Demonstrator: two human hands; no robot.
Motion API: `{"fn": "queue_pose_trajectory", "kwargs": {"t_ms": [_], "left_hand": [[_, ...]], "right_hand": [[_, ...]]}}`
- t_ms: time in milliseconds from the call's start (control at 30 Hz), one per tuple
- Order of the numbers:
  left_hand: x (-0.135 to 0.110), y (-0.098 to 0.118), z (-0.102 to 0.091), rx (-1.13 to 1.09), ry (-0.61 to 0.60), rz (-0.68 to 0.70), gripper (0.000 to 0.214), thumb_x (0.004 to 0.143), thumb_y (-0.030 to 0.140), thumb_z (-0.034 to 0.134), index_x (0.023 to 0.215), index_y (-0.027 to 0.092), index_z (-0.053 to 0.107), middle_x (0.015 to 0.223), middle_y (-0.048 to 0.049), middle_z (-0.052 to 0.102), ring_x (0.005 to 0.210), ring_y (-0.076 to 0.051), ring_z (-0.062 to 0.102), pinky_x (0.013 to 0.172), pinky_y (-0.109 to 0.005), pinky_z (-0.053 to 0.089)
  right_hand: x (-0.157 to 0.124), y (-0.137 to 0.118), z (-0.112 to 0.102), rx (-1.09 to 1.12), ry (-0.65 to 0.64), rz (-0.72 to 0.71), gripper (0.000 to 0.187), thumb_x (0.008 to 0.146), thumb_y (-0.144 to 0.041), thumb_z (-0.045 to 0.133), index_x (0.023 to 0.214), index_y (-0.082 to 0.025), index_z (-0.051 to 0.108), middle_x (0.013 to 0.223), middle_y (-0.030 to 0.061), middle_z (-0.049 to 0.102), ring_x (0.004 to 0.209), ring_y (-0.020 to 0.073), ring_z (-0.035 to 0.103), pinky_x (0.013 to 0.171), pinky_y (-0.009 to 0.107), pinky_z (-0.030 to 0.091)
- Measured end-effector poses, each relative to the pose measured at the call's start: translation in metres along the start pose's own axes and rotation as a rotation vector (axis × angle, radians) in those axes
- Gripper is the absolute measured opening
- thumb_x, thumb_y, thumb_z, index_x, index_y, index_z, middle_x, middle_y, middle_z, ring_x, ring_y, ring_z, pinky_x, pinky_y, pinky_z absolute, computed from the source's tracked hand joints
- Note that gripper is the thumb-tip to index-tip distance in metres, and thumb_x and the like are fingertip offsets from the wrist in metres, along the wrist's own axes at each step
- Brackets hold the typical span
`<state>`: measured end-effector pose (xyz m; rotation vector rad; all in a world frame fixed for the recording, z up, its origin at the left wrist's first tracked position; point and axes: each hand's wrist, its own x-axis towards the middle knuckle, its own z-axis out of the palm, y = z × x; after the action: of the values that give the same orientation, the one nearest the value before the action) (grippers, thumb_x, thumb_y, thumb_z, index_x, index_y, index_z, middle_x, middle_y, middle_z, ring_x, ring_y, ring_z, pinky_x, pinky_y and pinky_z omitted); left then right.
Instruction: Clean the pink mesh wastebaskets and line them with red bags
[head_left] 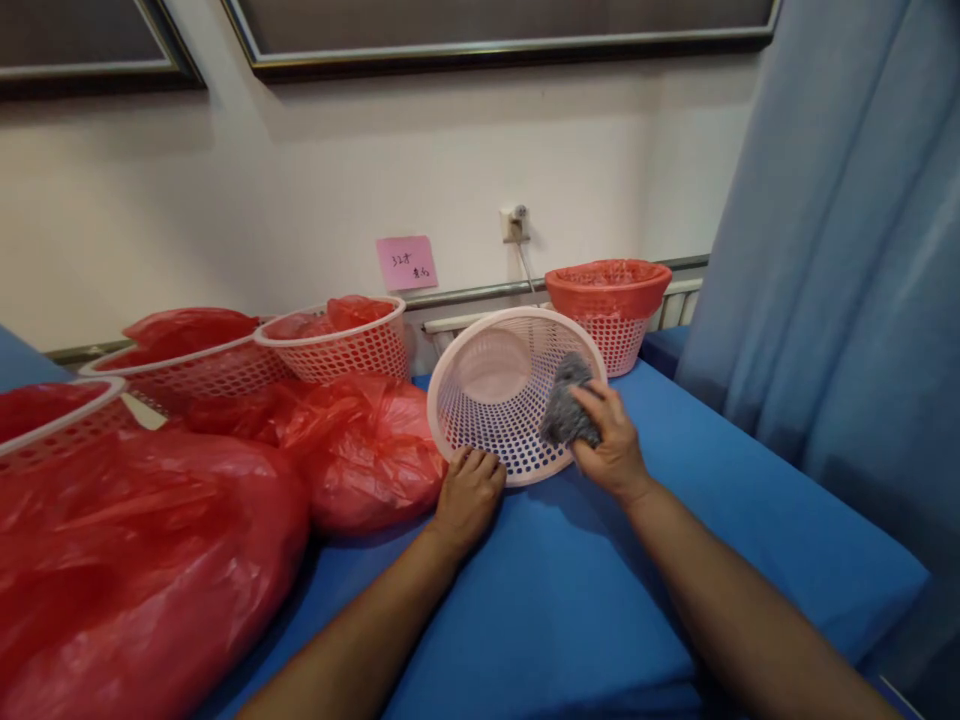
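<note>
A pale pink perforated plastic basket lies tipped on its side on the blue surface, its opening facing me. My left hand rests at the basket's lower rim, fingers curled against it. My right hand is closed on a grey cloth and presses it against the inside of the basket at its right rim.
Red plastic bags lie heaped at the left. Several more pink baskets with red bags stand behind, one near the wall and one lined basket at the back right. A blue curtain hangs at the right.
</note>
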<state>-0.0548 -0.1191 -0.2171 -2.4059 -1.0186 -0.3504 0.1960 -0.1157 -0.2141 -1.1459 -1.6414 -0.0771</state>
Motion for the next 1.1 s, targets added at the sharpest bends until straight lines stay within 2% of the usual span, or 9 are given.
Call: {"fn": "queue_pose_trajectory", "kwargs": {"t_ms": [133,233,367,467,567,667,800,967,1100], "left_hand": [[-0.007,0.005,-0.004,-0.114,-0.022,0.006,0.019,0.096,0.014,0.058,0.11,0.015,0.07,0.111,-0.0116,0.07,0.109,-0.028,0.059,0.106,-0.048,0.04],[-0.026,0.016,-0.012,-0.383,-0.002,-0.033,0.027,0.095,0.011,0.055,0.118,0.018,0.067,0.127,-0.012,0.067,0.115,-0.027,0.06,0.101,-0.045,0.046],[-0.051,0.028,-0.008,-0.835,-0.066,-0.492,0.015,0.087,0.012,0.056,0.098,0.018,0.064,0.093,-0.0067,0.071,0.081,-0.02,0.067,0.077,-0.035,0.055],[-0.047,0.026,0.011,-1.175,0.002,-0.781,0.033,0.082,0.023,0.063,0.114,0.016,0.06,0.113,-0.012,0.072,0.087,-0.021,0.071,0.076,-0.035,0.059],[-0.029,0.019,0.03,-1.409,0.063,-0.746,0.037,0.084,0.033,0.063,0.115,0.013,0.063,0.115,-0.0148,0.074,0.094,-0.025,0.073,0.079,-0.037,0.06],[-0.017,0.014,0.039,-1.416,0.079,-0.695,0.033,0.089,0.04,0.057,0.103,0.012,0.069,0.098,-0.0126,0.078,0.089,-0.026,0.074,0.079,-0.039,0.06],[-0.018,0.01,0.03,-1.336,0.161,-0.67,0.032,0.089,0.039,0.059,0.107,0.014,0.071,0.105,-0.0098,0.078,0.098,-0.026,0.072,0.091,-0.039,0.057],[-0.022,0.007,0.014,-1.224,0.207,-0.615,0.028,0.092,0.037,0.058,0.104,0.016,0.072,0.104,-0.0091,0.079,0.096,-0.026,0.072,0.091,-0.038,0.056],[-0.023,0.003,0.011,-1.152,0.214,-0.59,0.025,0.093,0.034,0.057,0.101,0.016,0.072,0.101,-0.0105,0.079,0.094,-0.027,0.073,0.089,-0.039,0.056]], "right_hand": [[-0.017,-0.014,0.03,-0.031,-0.498,-0.009,0.07,0.074,-0.006,0.057,0.141,-0.024,0.056,0.148,0.0102,0.048,0.133,0.0261,0.053,0.113,0.041,0.045],[-0.022,-0.012,0.044,-0.111,-0.607,0.096,0.068,0.075,-0.006,0.058,0.141,-0.023,0.057,0.147,0.0116,0.049,0.13,0.0263,0.055,0.112,0.041,0.045],[-0.025,-0.007,0.047,-0.121,-0.58,0.166,0.068,0.076,-0.01,0.06,0.143,-0.021,0.054,0.148,0.0123,0.046,0.134,0.0262,0.051,0.115,0.04,0.042],[-0.03,-0.012,0.048,-0.07,-0.518,0.184,0.072,0.083,-0.024,0.064,0.151,-0.017,0.041,0.15,0.0165,0.044,0.141,0.0289,0.045,0.119,0.046,0.037],[-0.04,-0.024,0.053,0.001,-0.435,0.141,0.085,0.087,-0.04,0.065,0.157,-0.013,0.023,0.155,0.0219,0.038,0.147,0.0319,0.037,0.12,0.052,0.036],[-0.047,-0.038,0.057,0.003,-0.437,0.083,0.076,0.09,-0.036,0.062,0.153,-0.012,0.028,0.156,0.0234,0.035,0.147,0.0332,0.037,0.119,0.053,0.037],[-0.04,-0.043,0.055,-0.029,-0.464,0.032,0.058,0.084,-0.016,0.059,0.142,-0.021,0.049,0.15,0.0157,0.043,0.138,0.0293,0.048,0.113,0.046,0.046],[-0.018,-0.034,0.054,-0.249,-0.245,0.205,0.067,0.082,-0.009,0.058,0.147,-0.021,0.045,0.155,0.0185,0.035,0.136,0.0343,0.048,0.108,0.052,0.048],[-0.021,-0.035,0.067,-0.299,-0.468,0.177,0.058,0.087,-0.018,0.061,0.144,-0.014,0.052,0.155,0.0228,0.038,0.137,0.0374,0.046,0.113,0.053,0.041]]}}
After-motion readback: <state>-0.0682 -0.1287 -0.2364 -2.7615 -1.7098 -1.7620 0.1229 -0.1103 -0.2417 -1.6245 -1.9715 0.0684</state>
